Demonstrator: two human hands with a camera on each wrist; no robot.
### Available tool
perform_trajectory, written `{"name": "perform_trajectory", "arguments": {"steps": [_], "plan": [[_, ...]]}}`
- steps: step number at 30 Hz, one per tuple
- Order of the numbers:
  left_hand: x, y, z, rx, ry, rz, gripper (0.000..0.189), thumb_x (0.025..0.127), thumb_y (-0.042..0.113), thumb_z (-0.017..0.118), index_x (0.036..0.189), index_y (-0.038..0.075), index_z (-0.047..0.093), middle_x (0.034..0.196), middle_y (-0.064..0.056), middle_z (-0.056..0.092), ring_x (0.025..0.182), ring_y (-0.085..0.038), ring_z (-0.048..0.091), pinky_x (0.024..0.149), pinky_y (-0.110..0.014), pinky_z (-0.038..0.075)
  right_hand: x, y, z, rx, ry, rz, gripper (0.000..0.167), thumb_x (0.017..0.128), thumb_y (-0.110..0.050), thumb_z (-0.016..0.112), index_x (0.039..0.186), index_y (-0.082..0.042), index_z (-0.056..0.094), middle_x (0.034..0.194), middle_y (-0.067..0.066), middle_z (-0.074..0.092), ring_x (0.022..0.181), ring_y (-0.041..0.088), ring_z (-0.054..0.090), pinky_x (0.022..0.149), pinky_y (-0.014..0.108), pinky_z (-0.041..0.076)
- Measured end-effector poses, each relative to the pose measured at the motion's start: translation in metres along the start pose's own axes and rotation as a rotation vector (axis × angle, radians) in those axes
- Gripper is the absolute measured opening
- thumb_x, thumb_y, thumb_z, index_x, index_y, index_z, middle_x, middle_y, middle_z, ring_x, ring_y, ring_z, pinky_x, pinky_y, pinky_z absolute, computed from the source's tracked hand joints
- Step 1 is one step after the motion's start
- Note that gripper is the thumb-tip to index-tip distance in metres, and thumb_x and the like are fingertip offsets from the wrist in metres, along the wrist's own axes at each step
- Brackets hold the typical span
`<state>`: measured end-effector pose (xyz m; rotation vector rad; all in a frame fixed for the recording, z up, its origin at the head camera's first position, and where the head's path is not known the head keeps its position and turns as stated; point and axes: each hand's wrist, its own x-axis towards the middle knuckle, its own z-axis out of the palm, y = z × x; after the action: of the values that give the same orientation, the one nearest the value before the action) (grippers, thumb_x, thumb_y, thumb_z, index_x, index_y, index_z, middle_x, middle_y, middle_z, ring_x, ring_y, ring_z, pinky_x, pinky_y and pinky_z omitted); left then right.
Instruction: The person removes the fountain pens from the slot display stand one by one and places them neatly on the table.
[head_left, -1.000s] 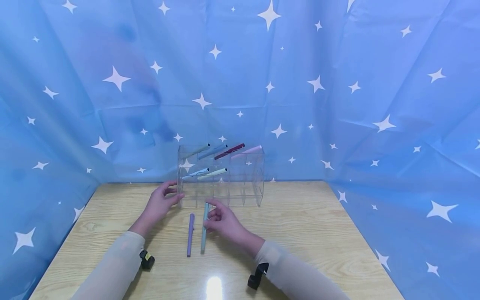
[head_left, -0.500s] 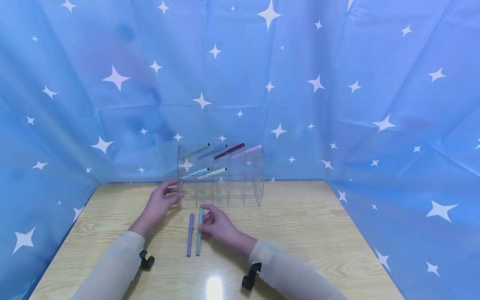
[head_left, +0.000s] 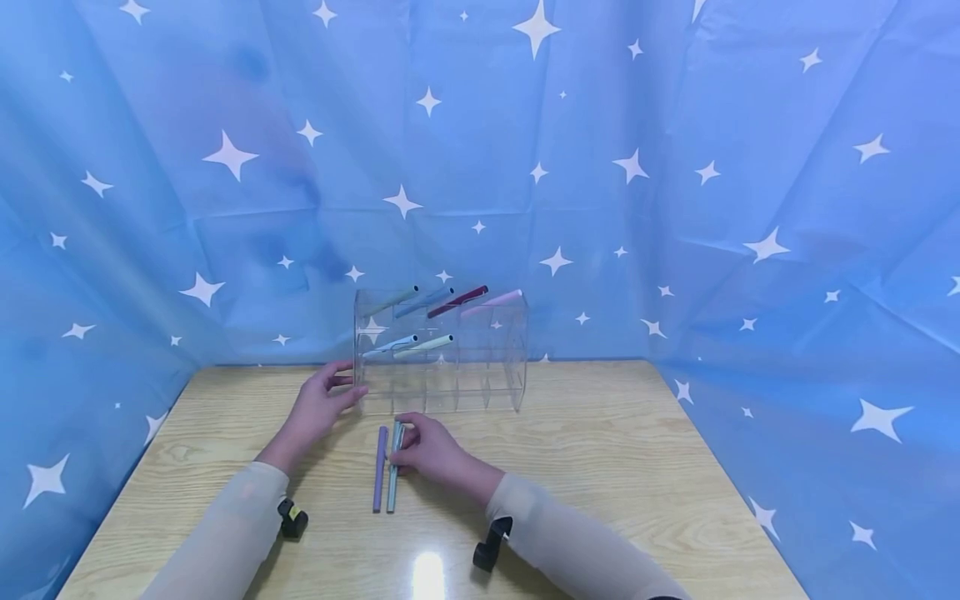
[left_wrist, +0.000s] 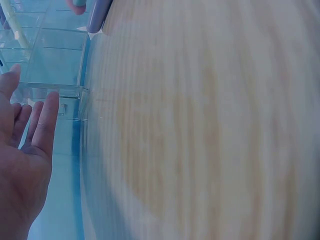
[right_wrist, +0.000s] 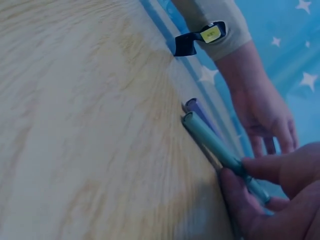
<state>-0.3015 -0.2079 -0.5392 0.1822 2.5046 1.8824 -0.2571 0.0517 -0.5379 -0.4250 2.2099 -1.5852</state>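
A teal pen [head_left: 392, 490] with a clip lies lengthwise on the table, its upper part pinched between the thumb and fingers of my right hand [head_left: 435, 454]. Just left of it, almost parallel, lies a purple pen [head_left: 378, 479]. The right wrist view shows the thumb and a finger on either side of the teal pen [right_wrist: 210, 137]. My left hand [head_left: 318, 408] is at the left side of a clear tiered pen rack [head_left: 472, 402], fingers extended and thumb near its front corner. In the left wrist view, the fingertips of the left hand [left_wrist: 25, 165] are right at the rack's edge.
Several pens lean in the rack's upper two rows, among them a dark red pen [head_left: 457, 302], a pink pen [head_left: 495, 303] and a pale green pen [head_left: 423, 346]. A blue starred curtain [head_left: 480, 167] hangs behind the wooden table [head_left: 600, 467].
My right hand has moved left and slightly toward me with the teal pen, bringing it close beside the purple pen. The left hand and the rack have stayed in place.
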Motion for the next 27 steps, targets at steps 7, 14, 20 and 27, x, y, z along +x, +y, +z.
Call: {"name": "perform_trajectory", "arguments": {"steps": [7, 14, 20, 27], "plan": [[0.001, 0.0, -0.001, -0.013, -0.005, 0.001, 0.068, 0.107, 0.024, 0.078, 0.166, 0.008, 0.046, 0.156, -0.028, 0.055, 0.143, -0.046, 0.056, 0.1, -0.037, 0.067, 0.003, -0.007, 0.002, -0.073, -0.009, 0.046, 0.074, 0.093, 0.003, 0.086, 0.158, 0.002, 0.052, 0.096, 0.007, 0.071, 0.077, 0.02, 0.074, 0.072, 0.032, 0.07], [0.002, -0.001, -0.002, -0.019, -0.007, 0.007, 0.069, 0.108, 0.022, 0.077, 0.167, 0.007, 0.045, 0.157, -0.028, 0.053, 0.145, -0.047, 0.054, 0.099, -0.035, 0.067, 0.005, -0.014, 0.005, -0.063, -0.006, 0.084, 0.073, 0.092, 0.007, 0.086, 0.156, 0.003, 0.053, 0.095, 0.011, 0.069, 0.075, 0.021, 0.074, 0.07, 0.032, 0.07], [0.002, -0.001, -0.002, -0.009, -0.007, 0.016, 0.069, 0.107, 0.023, 0.078, 0.166, 0.007, 0.045, 0.157, -0.028, 0.053, 0.145, -0.047, 0.054, 0.098, -0.034, 0.067, 0.006, -0.013, 0.006, -0.077, -0.008, 0.081, 0.073, 0.091, 0.008, 0.086, 0.156, 0.004, 0.052, 0.095, 0.01, 0.067, 0.074, 0.02, 0.074, 0.069, 0.031, 0.07], [0.001, -0.001, -0.002, 0.002, -0.006, 0.02, 0.068, 0.107, 0.024, 0.078, 0.165, 0.008, 0.046, 0.157, -0.027, 0.053, 0.143, -0.046, 0.056, 0.099, -0.038, 0.067, 0.007, -0.011, 0.006, -0.122, -0.019, 0.067, 0.075, 0.091, 0.005, 0.087, 0.157, 0.006, 0.051, 0.096, 0.008, 0.064, 0.074, 0.018, 0.072, 0.069, 0.029, 0.069]]}}
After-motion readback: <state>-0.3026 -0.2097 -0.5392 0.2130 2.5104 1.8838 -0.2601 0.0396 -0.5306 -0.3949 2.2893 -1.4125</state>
